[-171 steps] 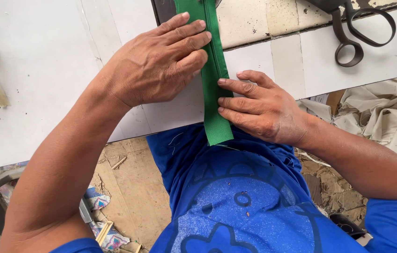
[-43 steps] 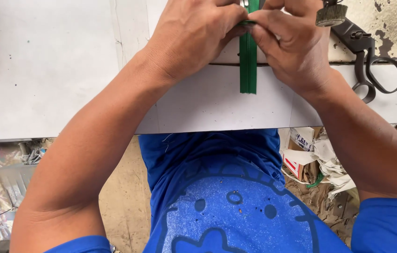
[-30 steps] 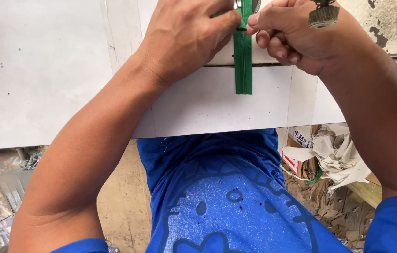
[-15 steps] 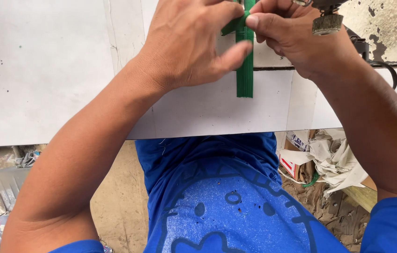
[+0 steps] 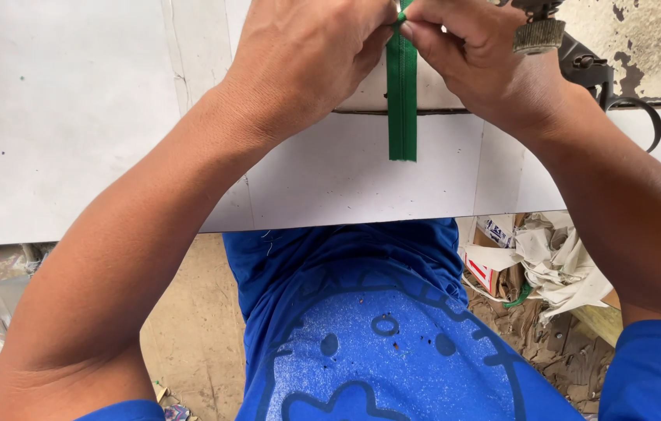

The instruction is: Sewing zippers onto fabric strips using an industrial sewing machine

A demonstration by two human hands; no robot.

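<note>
A narrow green zipper strip [image 5: 402, 101] hangs down over the white worktable [image 5: 73, 117], its lower end free near the table's front edge. My left hand [image 5: 307, 54] pinches the strip's upper part from the left. My right hand [image 5: 478, 54] pinches it from the right, fingertips meeting the left hand's at the top edge of the view. The strip's upper end is hidden by my fingers and cut off by the frame.
Black scissors [image 5: 619, 86] lie on the table behind my right wrist, next to a small knurled metal knob [image 5: 537, 35]. Crumpled cloth and cardboard scraps [image 5: 549, 257] lie on the floor at the right. My blue shirt [image 5: 369, 335] fills the bottom middle.
The strip went from pressed flat under both palms to pinched upright near the top of the view. Over the last second both hands shifted slightly up and closer together on it.
</note>
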